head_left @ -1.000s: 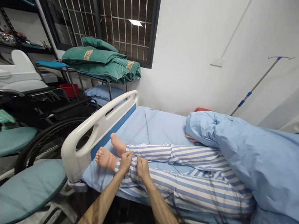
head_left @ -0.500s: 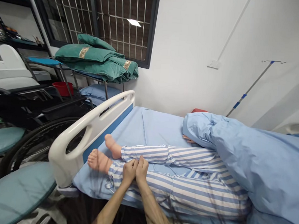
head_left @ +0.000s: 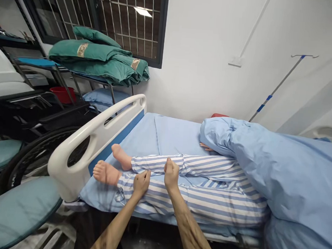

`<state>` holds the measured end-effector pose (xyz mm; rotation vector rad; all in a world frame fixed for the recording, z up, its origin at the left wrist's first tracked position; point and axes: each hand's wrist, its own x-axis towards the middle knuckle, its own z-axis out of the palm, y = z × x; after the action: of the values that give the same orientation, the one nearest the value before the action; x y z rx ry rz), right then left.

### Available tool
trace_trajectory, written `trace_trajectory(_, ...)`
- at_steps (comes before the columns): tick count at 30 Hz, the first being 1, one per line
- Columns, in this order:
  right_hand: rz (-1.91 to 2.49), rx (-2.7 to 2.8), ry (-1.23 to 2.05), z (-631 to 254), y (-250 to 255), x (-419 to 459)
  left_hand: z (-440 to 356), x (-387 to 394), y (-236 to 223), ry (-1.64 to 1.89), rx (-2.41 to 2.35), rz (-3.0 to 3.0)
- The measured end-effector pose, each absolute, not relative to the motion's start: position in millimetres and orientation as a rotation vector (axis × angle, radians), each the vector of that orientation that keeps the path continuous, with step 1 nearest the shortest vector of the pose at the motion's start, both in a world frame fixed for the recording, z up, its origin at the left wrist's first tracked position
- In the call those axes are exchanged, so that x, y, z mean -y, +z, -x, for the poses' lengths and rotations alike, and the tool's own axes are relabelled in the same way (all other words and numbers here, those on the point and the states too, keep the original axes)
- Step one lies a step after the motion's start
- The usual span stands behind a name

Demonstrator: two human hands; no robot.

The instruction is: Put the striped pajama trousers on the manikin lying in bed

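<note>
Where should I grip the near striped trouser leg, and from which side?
Take the near striped trouser leg at the shin, just above the ankle, coming from the near bed side. It lies straight on the blue sheet, narrowest there, and the left hand rests on it; the white footboard blocks the foot end.

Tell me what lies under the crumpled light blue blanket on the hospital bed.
The blue-and-white striped trousers run in under the light blue blanket, and fingers show at its edge. The wearer's upper body is covered, so it cannot be seen.
</note>
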<state>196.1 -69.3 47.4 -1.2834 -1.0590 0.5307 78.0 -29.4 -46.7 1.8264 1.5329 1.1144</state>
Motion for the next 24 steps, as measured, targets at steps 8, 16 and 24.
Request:
trace_trajectory(8,1.468,1.188,0.491,-204.6,-37.6,81.4,-79.4,29.9,-46.7,1.115,-1.508,-1.809)
trace_trajectory(16,1.433,1.089,0.573,-208.9,-35.1,81.9,-107.9,38.4,-0.1,1.163,-1.333,-1.573)
trace_trajectory(24,1.376,1.027,0.593,-209.6,-37.3,82.6,-146.1,59.3,-3.1,1.227,-1.216,-1.442)
